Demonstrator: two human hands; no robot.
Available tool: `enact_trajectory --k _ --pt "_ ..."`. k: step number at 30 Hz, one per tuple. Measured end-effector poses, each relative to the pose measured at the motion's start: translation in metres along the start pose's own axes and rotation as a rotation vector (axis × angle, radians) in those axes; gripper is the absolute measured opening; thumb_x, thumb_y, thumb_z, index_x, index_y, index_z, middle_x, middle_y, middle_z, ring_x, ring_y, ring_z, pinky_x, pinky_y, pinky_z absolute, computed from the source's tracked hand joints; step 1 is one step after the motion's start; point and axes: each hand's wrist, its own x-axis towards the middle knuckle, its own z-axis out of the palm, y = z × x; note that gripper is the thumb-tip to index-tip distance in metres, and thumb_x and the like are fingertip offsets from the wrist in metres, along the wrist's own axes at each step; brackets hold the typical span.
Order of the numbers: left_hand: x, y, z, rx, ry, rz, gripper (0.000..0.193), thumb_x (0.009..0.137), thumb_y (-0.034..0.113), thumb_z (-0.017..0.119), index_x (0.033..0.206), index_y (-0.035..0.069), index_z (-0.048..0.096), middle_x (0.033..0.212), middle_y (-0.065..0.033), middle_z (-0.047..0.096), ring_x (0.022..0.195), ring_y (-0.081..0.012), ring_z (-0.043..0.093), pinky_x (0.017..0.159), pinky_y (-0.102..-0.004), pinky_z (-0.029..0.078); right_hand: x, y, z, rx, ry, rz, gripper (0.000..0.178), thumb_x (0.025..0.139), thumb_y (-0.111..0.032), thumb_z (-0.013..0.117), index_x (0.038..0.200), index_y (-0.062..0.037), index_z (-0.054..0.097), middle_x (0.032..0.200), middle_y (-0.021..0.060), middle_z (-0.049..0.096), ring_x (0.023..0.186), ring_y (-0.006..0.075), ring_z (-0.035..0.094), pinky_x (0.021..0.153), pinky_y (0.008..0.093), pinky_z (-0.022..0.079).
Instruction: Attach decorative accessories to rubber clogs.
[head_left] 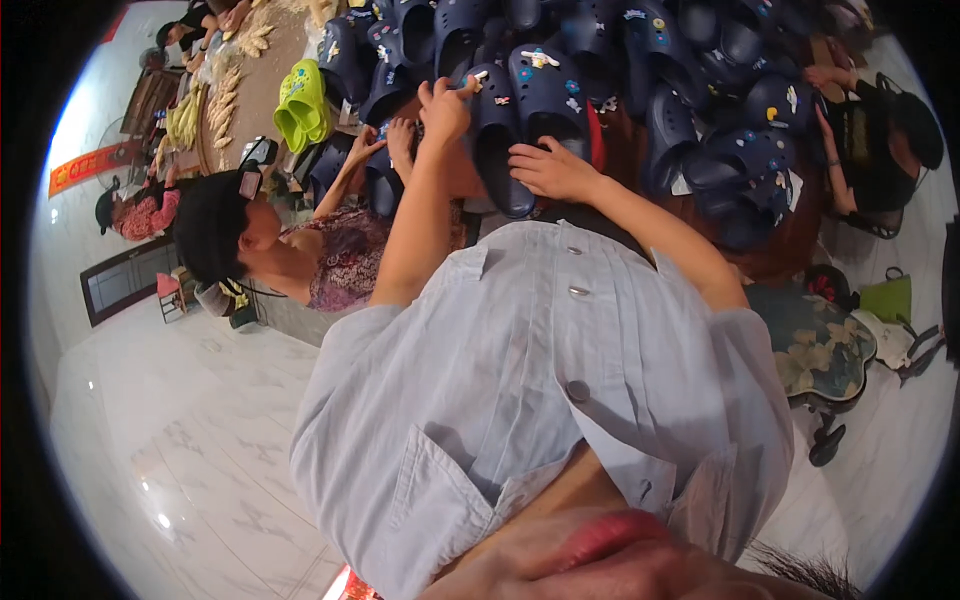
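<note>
A pair of navy clogs with cartoon charms lies before me, toes pointing away. My left hand [446, 106] is at the toe of the left clog [494, 112]; its thumb reaches a small pale charm [480, 76] there, and its other fingers stand apart. Over the side of that clog's foot opening rest the fingers of my right hand [552, 170], closed against the rim. The right clog [546, 88] lies just beyond my right hand, with a white character charm [540, 58] and blue flower charms on its toe.
Many more navy clogs [740, 155] crowd the table. A lime-green pair [302, 106] sits at the left. Close on my left, a person in a dark cap [215, 225] handles another clog. A person in black [880, 150] sits at the right. A patterned stool [815, 340] stands lower right.
</note>
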Motion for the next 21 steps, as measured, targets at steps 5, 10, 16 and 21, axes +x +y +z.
enact_trajectory --k 5,10,16,21 --pt "0.003 0.001 -0.006 -0.197 -0.112 -0.093 0.048 0.087 0.010 0.048 0.123 0.038 0.063 0.136 -0.0110 0.046 0.133 -0.0469 0.028 0.101 -0.0581 0.036 -0.001 0.003 0.005 0.029 -0.007 -0.015 0.026 0.082 -0.019 0.062 0.107 -0.0105 0.060 0.120 0.0038 0.056 0.128 0.0185 0.042 0.094 0.0430 0.037" --pt "0.003 0.003 0.000 0.028 -0.055 0.036 0.039 0.090 0.016 0.049 0.121 0.035 0.064 0.132 -0.0114 0.050 0.132 -0.0465 0.031 0.098 -0.0562 0.037 0.001 0.000 0.003 0.000 -0.056 -0.005 0.024 0.084 -0.023 0.060 0.105 -0.0127 0.061 0.120 0.0020 0.057 0.128 0.0183 0.041 0.093 0.0446 0.037" --pt "0.000 0.002 0.003 0.024 0.068 0.078 0.032 0.089 0.018 0.053 0.116 0.029 0.068 0.126 -0.0141 0.053 0.128 -0.0466 0.035 0.096 -0.0541 0.040 0.001 -0.001 0.002 0.016 -0.084 -0.013 0.024 0.082 -0.022 0.061 0.104 -0.0119 0.061 0.121 0.0027 0.057 0.127 0.0188 0.042 0.093 0.0452 0.037" --pt "0.026 -0.013 -0.006 -0.272 -0.037 0.101 0.031 0.087 0.015 0.061 0.116 0.019 0.069 0.105 -0.0100 0.066 0.111 -0.0292 0.056 0.097 -0.0404 0.042 -0.001 -0.002 0.001 0.020 -0.071 0.012 0.026 0.080 -0.021 0.063 0.104 -0.0121 0.061 0.119 0.0017 0.058 0.126 0.0184 0.044 0.093 0.0450 0.038"
